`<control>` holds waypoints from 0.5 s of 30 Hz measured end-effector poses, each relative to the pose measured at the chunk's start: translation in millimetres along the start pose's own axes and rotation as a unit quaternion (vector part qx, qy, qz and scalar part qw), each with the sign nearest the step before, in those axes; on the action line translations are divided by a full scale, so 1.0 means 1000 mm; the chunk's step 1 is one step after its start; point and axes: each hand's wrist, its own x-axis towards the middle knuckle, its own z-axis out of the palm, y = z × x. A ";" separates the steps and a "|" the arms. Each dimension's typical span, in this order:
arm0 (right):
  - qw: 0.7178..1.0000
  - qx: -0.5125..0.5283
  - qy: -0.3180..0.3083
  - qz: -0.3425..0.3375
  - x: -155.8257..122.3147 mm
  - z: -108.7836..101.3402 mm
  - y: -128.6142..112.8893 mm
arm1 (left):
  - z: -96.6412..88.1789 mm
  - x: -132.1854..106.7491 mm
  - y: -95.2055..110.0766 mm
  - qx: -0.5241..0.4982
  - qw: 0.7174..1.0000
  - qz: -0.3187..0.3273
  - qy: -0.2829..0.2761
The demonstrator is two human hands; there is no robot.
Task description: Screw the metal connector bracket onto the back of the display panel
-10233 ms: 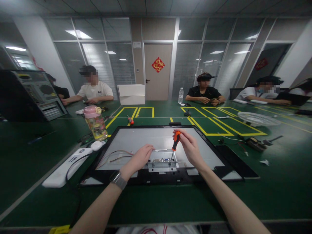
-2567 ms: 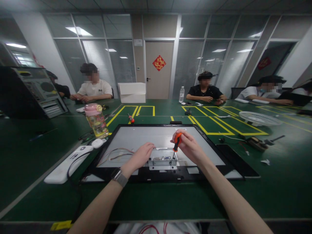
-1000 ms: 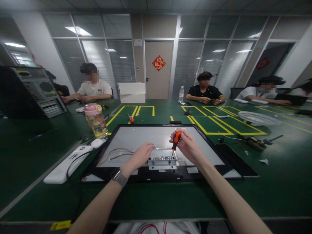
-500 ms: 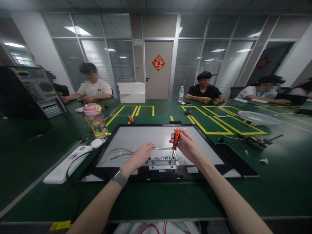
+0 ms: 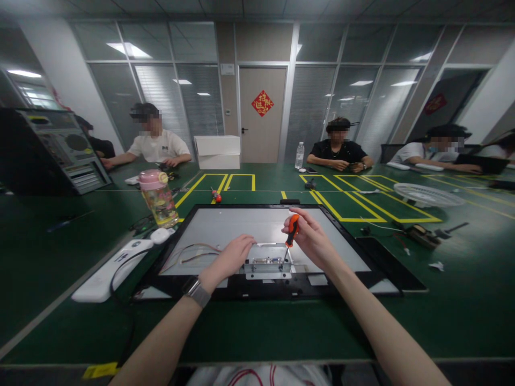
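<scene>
A monitor panel [image 5: 241,222] with a black frame lies flat on the green table, its grey back upward. Near its front edge sits a metal bracket [image 5: 268,276] with ports. My right hand [image 5: 311,238] is closed around the orange and black handle of a screwdriver [image 5: 293,229], whose shaft points down and meets the right end of the bracket. With fingers stretched out, my left hand [image 5: 233,254] rests at the bracket's left side; what lies under its fingertips is hidden. Thin cables [image 5: 197,251] run over the panel left of that hand.
Left of the panel are a white power strip [image 5: 110,271] with a black cord and a pink-lidded bottle [image 5: 156,198]. A computer case [image 5: 52,153] stands far left. On the right lie a black flat piece [image 5: 390,262] and a white ring [image 5: 426,194]. Several people sit across the table.
My right hand's fingers and the screwdriver handle have shifted slightly, while the tip stays on the bracket. My left hand has not moved. A person at the back left has moved an arm.
</scene>
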 end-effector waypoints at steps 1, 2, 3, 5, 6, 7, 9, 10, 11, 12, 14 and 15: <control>1.000 0.002 -0.004 -0.001 0.000 0.001 0.000 | 0.000 0.000 0.000 -0.001 1.000 0.000 0.000; 1.000 0.003 -0.010 -0.001 0.000 0.002 -0.001 | 0.000 0.000 0.000 -0.002 1.000 0.001 0.001; 1.000 0.004 -0.015 -0.002 0.000 0.003 -0.001 | 0.000 0.000 0.000 -0.004 1.000 0.002 0.001; 1.000 0.009 -0.020 -0.008 0.000 0.004 -0.001 | 0.000 -0.001 0.000 -0.007 1.000 0.005 0.001; 1.000 0.012 -0.021 -0.012 -0.001 0.005 -0.001 | 0.000 -0.001 0.000 -0.008 1.000 0.005 0.001; 1.000 0.014 -0.020 -0.016 -0.001 0.005 -0.001 | -0.001 -0.001 0.000 -0.009 1.000 0.004 0.001; 0.999 0.014 -0.016 -0.025 -0.001 0.005 -0.001 | -0.001 -0.001 0.001 -0.010 1.000 0.004 0.001; 0.999 0.012 -0.016 -0.026 -0.001 0.005 -0.001 | -0.001 -0.001 0.001 -0.012 1.000 0.003 0.001; 0.999 0.010 -0.016 -0.026 -0.002 0.005 -0.001 | -0.002 -0.001 0.002 -0.013 1.000 0.003 0.001; 1.000 0.007 -0.018 -0.023 -0.002 0.005 -0.002 | -0.002 -0.001 0.002 -0.014 1.000 0.003 0.001; 1.000 0.004 -0.023 -0.012 -0.002 0.004 -0.002 | -0.002 -0.001 0.003 -0.014 1.000 0.001 0.000; 1.000 0.005 -0.027 -0.007 -0.002 0.003 -0.002 | -0.002 -0.001 0.003 -0.012 1.000 0.001 0.000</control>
